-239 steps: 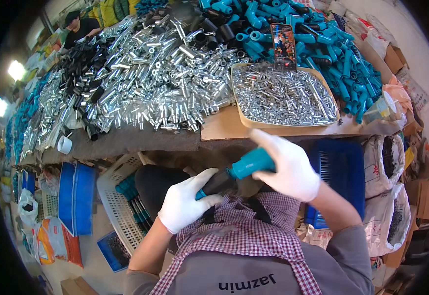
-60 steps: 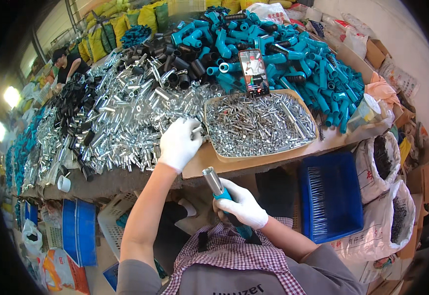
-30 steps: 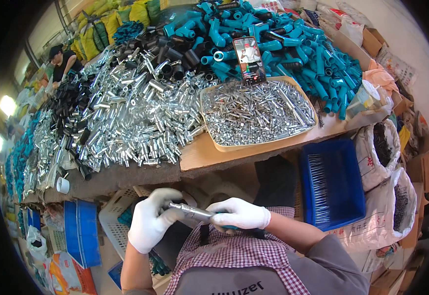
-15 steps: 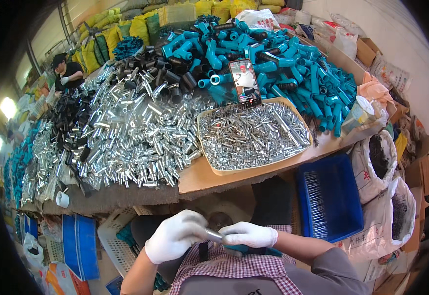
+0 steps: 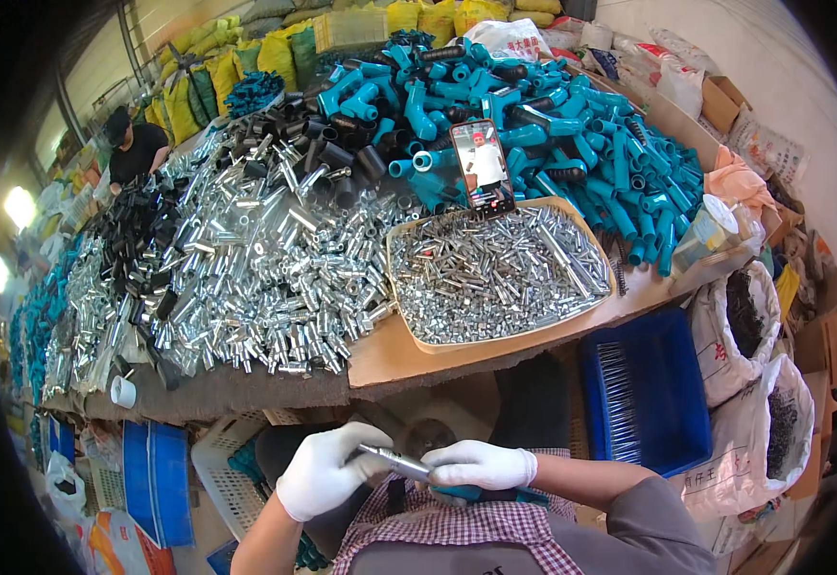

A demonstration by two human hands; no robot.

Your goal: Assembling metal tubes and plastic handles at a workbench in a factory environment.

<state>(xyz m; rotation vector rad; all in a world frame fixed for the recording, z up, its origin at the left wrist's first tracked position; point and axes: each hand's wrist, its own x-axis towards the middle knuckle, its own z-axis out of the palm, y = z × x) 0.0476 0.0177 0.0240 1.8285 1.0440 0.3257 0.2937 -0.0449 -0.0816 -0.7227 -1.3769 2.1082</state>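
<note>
I hold a silver metal tube joined at its right end to a teal plastic handle, low in front of my checked apron. My left hand, in a white glove, is closed at the tube's narrow left tip, its fingers curled beneath. Wrapped over the joint and the teal handle is my right hand, also white-gloved; its palm hides part of the handle. The tube tilts slightly, its left tip farther from my body.
Ahead, the bench bears a tray of small metal parts, a propped phone, a heap of silver tubes and piled teal handles. A blue bin with springs and open sacks stand right. Another person works far left.
My left hand has shifted slightly toward the tube's tip, so more of the tube shows. My right hand keeps its grip. The far person's head has lowered.
</note>
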